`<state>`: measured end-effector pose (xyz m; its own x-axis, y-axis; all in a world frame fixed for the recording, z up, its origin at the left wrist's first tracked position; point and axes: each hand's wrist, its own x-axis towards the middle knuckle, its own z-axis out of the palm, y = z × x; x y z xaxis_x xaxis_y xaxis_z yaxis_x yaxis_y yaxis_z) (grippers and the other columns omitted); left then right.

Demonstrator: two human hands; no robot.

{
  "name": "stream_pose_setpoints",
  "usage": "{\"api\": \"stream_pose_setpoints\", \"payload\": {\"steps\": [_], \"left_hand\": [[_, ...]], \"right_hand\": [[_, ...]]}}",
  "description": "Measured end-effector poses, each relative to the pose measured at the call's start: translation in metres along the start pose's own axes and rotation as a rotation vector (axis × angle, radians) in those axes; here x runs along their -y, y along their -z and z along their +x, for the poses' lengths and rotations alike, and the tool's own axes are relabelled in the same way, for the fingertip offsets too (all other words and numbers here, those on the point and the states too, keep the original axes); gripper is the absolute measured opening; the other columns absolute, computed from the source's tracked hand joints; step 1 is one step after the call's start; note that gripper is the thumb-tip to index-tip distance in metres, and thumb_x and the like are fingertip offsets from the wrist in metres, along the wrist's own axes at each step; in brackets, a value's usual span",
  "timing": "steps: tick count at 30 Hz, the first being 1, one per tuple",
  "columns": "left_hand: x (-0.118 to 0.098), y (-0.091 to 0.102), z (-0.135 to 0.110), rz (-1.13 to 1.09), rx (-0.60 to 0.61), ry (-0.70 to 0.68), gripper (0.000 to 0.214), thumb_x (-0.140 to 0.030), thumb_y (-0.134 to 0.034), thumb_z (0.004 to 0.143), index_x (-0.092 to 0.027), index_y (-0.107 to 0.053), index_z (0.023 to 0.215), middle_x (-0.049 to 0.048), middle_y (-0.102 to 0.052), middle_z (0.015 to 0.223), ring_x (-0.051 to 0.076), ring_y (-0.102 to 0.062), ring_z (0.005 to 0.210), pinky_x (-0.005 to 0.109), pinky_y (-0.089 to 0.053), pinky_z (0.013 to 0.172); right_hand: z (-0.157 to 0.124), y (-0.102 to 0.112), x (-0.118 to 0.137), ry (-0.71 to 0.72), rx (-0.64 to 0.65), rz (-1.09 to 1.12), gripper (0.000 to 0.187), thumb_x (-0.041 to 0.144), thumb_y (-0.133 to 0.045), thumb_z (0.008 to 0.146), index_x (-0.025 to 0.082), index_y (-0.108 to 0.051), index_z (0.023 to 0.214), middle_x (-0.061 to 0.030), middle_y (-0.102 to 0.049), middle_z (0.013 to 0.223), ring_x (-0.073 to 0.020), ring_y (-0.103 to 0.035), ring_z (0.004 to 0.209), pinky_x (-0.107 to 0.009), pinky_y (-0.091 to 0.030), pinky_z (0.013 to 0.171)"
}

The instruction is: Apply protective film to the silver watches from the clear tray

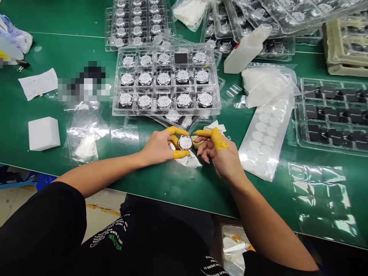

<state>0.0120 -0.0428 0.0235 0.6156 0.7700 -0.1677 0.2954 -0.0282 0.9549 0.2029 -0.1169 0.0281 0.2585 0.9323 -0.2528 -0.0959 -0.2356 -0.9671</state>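
Between the yellow-cotted fingers of my left hand (163, 147) sits a round metal watch case (185, 143), its white, CE-marked back facing up. My right hand (219, 150) is just to its right. There, a cotted finger reaches toward the case's edge while bare fingers curl loosely below; whether it touches the case I cannot tell. Under and behind the hands lie a crumpled white tissue (216, 127) and a shiny clear film (188, 161). Beyond them, a clear tray (115, 111) holds rows of similar watch cases, with one pocket showing only a black pad.
Stacked trays (107, 23) stand at the back. A white bottle (244, 50), a bagged white bundle (267, 86) and a sheet of round stickers (263, 138) lie right, beside a tray of black pieces (297, 115). A white foam block (44, 134) and plastic bags (83, 134) lie left.
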Motion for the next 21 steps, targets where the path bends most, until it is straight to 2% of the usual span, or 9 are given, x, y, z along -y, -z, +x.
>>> {"api": "stream_pose_setpoints", "payload": {"steps": [3, 5, 7, 10, 14, 16, 18, 21], "left_hand": [[0.001, 0.000, 0.000, -0.012, 0.005, 0.001, 0.056, -0.030, -0.085, 0.067, -0.018, -0.070, 0.120, -0.0025, -0.069, 0.073, 0.009, -0.058, 0.061, 0.023, -0.050, 0.060], [0.002, -0.001, 0.000, -0.028, 0.013, -0.001, 0.057, -0.029, -0.085, 0.067, -0.018, -0.069, 0.121, -0.0029, -0.069, 0.073, 0.008, -0.058, 0.060, 0.022, -0.050, 0.060], [0.002, -0.001, -0.001, -0.038, 0.020, -0.002, 0.057, -0.026, -0.084, 0.066, -0.018, -0.069, 0.121, -0.0031, -0.069, 0.073, 0.009, -0.060, 0.061, 0.022, -0.050, 0.060], [0.002, -0.003, -0.002, -0.038, 0.020, -0.002, 0.058, -0.020, -0.082, 0.064, -0.018, -0.069, 0.121, -0.0031, -0.071, 0.074, 0.010, -0.064, 0.065, 0.021, -0.052, 0.063], [0.002, -0.004, -0.003, -0.079, 0.026, -0.028, 0.057, -0.025, -0.082, 0.066, -0.017, -0.070, 0.121, -0.0025, -0.072, 0.072, 0.010, -0.065, 0.065, 0.021, -0.052, 0.064], [0.002, -0.004, -0.003, -0.078, 0.026, -0.027, 0.056, -0.025, -0.082, 0.067, -0.016, -0.070, 0.121, -0.0022, -0.072, 0.071, 0.009, -0.064, 0.063, 0.020, -0.052, 0.062], [0.003, -0.004, -0.003, -0.077, 0.026, -0.010, 0.056, -0.025, -0.081, 0.067, -0.017, -0.070, 0.121, -0.0021, -0.072, 0.071, 0.009, -0.062, 0.062, 0.020, -0.051, 0.060], [0.004, -0.003, -0.002, -0.111, 0.035, 0.017, 0.058, -0.027, -0.084, 0.066, -0.017, -0.070, 0.122, -0.0018, -0.072, 0.073, 0.008, -0.062, 0.061, 0.020, -0.052, 0.060]], "right_hand": [[-0.004, -0.007, 0.002, -0.143, 0.129, 0.044, 0.065, 0.082, -0.067, 0.074, 0.018, -0.063, 0.084, -0.0009, -0.061, 0.061, -0.0074, -0.044, 0.039, -0.021, -0.030, 0.034], [-0.005, -0.013, 0.004, -0.211, 0.160, 0.045, 0.061, 0.075, -0.079, 0.067, 0.018, -0.062, 0.085, 0.0022, -0.058, 0.053, -0.0065, -0.041, 0.036, -0.020, -0.029, 0.034], [-0.006, -0.020, 0.004, -0.240, 0.133, 0.054, 0.061, 0.059, -0.093, 0.055, 0.018, -0.063, 0.088, 0.0045, -0.058, 0.052, -0.0054, -0.040, 0.035, -0.019, -0.028, 0.034], [-0.007, -0.029, 0.001, -0.225, 0.047, 0.098, 0.058, 0.045, -0.099, 0.044, 0.017, -0.066, 0.084, 0.0058, -0.056, 0.050, -0.0047, -0.039, 0.034, -0.018, -0.026, 0.032], [-0.009, -0.034, -0.006, -0.151, -0.058, 0.098, 0.044, 0.046, -0.094, 0.054, 0.015, -0.068, 0.070, 0.0024, -0.056, 0.045, -0.0063, -0.041, 0.031, -0.020, -0.028, 0.030], [-0.009, -0.032, -0.006, -0.148, -0.069, 0.109, 0.044, 0.049, -0.092, 0.057, 0.015, -0.065, 0.062, 0.0006, -0.056, 0.044, -0.0068, -0.042, 0.031, -0.020, -0.030, 0.030], [-0.008, -0.029, -0.004, -0.174, -0.048, 0.135, 0.049, 0.055, -0.091, 0.058, 0.016, -0.062, 0.058, -0.0006, -0.056, 0.045, -0.0075, -0.044, 0.032, -0.021, -0.033, 0.031], [-0.004, -0.022, 0.000, -0.208, 0.056, 0.169, 0.057, 0.070, -0.083, 0.064, 0.017, -0.063, 0.064, -0.0021, -0.058, 0.048, -0.0105, -0.050, 0.037, -0.023, -0.042, 0.035]]}}
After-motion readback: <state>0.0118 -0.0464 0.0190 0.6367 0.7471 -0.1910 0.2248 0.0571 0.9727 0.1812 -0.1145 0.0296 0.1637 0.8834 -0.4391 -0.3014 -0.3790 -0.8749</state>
